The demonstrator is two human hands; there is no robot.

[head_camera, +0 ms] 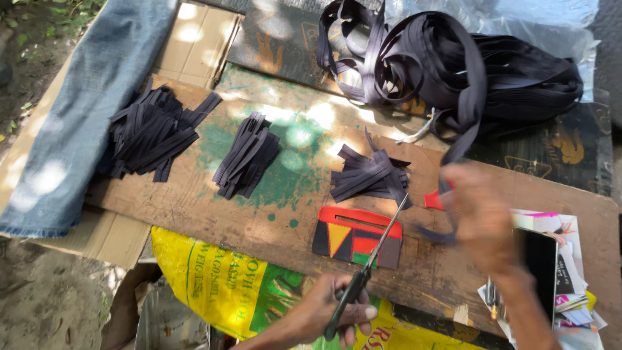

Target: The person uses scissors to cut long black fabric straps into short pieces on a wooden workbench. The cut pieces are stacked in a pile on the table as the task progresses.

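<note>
As I judge the step: cutting black strap (461,133) into short lengths.
Left hand (324,314): closed round the scissors (370,256), blades pointing to 1 o'clock.
Right hand (483,220): blurred, gripping the strap's loose end at 3 o'clock.
Strap supply: tangled coil (453,65) at 1 o'clock.
Next move calls for: strap taut across the blades, I think.
Cut pieces: piles (246,155) from 10 o'clock to centre.
Surface: worn green-stained wooden board (194,207), coloured card (353,236) by the blades.
Surroundings: outdoors, dappled sun; jeans (84,116) at 9 o'clock, yellow sack (207,279) at 7.

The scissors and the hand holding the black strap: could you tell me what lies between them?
In the head view, bare wooden board separates scissors and right hand.
</note>
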